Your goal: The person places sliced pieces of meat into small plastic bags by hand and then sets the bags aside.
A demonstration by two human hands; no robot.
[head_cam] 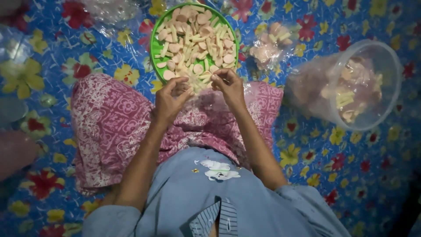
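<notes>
both hands work a thin clear plastic bag (199,90) at six o'clock of the green plate (154,44); left hand (170,100) and right hand (228,85) fingers pinch its mouth shut-tight. it looks flimsy, slippery, weightless — best held at the rim.

A clear tub (386,66) lined with plastic lies tipped on the flowered mat (351,166).
</notes>
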